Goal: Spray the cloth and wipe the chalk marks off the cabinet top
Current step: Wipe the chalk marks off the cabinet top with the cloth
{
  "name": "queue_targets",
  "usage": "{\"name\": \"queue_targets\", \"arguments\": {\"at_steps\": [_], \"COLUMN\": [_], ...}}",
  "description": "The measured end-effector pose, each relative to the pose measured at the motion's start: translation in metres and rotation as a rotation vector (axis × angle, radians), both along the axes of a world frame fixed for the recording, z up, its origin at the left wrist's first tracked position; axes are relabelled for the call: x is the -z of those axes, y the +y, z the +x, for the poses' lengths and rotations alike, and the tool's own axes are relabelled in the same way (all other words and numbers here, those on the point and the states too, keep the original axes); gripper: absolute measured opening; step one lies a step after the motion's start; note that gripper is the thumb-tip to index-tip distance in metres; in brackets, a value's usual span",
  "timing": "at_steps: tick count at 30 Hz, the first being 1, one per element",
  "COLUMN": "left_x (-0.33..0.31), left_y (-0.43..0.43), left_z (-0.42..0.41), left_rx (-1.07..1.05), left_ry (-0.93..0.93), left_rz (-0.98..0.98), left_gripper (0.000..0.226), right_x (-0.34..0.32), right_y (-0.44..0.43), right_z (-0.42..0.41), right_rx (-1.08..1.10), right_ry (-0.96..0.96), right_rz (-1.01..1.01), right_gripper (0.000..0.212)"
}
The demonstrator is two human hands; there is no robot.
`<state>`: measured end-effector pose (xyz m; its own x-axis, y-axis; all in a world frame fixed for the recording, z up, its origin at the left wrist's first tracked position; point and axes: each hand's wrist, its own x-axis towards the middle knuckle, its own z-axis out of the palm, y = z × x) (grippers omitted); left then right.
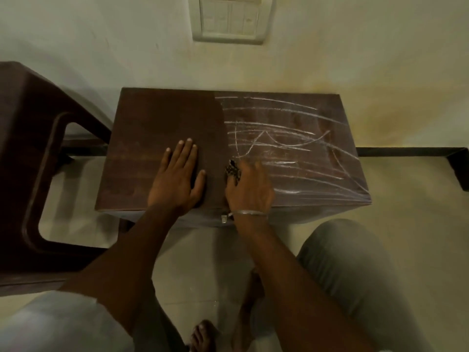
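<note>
So the dark brown wooden cabinet top (157,118) is roughly half done, I'd say. Everything left of the grip of the right hand (250,189) looks wiped dark and clean, while the white chalk marks (279,138) cover the whole stretch right of and beyond it. The left hand (177,179) lies flat, fingers straight, on the clean part just beside the grip. The grip itself is a bit blurred but closed round a small dark patterned cloth (232,171), right at the clean/chalky border. No spray bottle in view.
</note>
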<state>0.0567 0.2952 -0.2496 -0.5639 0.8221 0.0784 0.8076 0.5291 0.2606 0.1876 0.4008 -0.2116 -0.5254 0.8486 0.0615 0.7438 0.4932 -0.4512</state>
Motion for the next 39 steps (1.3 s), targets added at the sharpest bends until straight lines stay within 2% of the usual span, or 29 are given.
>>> {"name": "queue_targets", "arguments": {"at_steps": [4,12,19,27,34,39], "left_x": [0.0,-0.001,-0.002,-0.001,0.0,0.002], "left_y": [0.001,0.001,0.001,0.001,0.003,0.003], "left_z": [0.001,0.0,0.001,-0.002,-0.004,-0.003], "left_rx": [-0.004,-0.019,-0.026,-0.03,-0.047,-0.042], "left_ry": [0.002,-0.007,-0.008,-0.02,-0.043,-0.039], "left_rz": [-0.002,-0.036,0.003,-0.005,0.027,0.058], "left_gripper": [0.071,0.074,0.072,0.073,0.067,0.062], "right_x": [0.002,-0.003,-0.001,-0.006,-0.002,-0.002], "right_y": [-0.01,0.022,0.007,0.045,0.023,0.048], "right_z": [0.023,-0.032,-0.006,-0.06,-0.021,-0.067], "right_rx": [-0.006,-0.006,-0.021,-0.043,-0.036,-0.032], "right_ry": [-0.036,0.046,0.011,0.041,0.018,0.071], "right_rz": [-0.03,-0.053,0.002,-0.013,0.026,0.01], "right_gripper": [0.025,0.026,0.022,0.02,0.022,0.023]}}
